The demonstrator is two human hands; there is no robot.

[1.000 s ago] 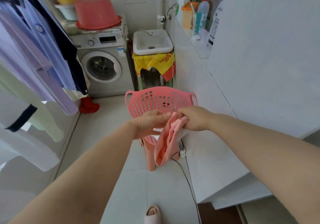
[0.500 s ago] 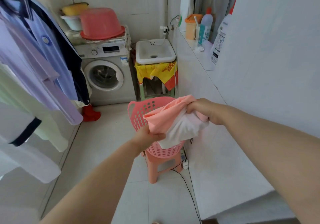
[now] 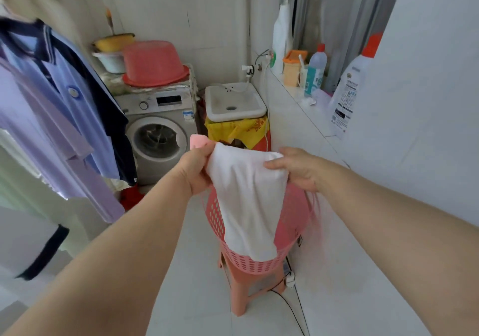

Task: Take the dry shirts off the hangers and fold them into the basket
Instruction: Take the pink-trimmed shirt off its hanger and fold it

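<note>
while aloft, shirt [image 3: 248, 200] above basket [image 3: 215, 221]

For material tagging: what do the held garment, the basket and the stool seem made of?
Garment: soft fabric, probably cotton knit, matte white with pink; it hangs limp. Basket: moulded pink plastic, walls punched with holes. Stool: likely rigid plastic, smooth salmon surface.

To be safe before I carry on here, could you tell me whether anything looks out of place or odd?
The pink basket perches on a narrower stool, overhanging it on both sides, so it looks tippy.
</note>
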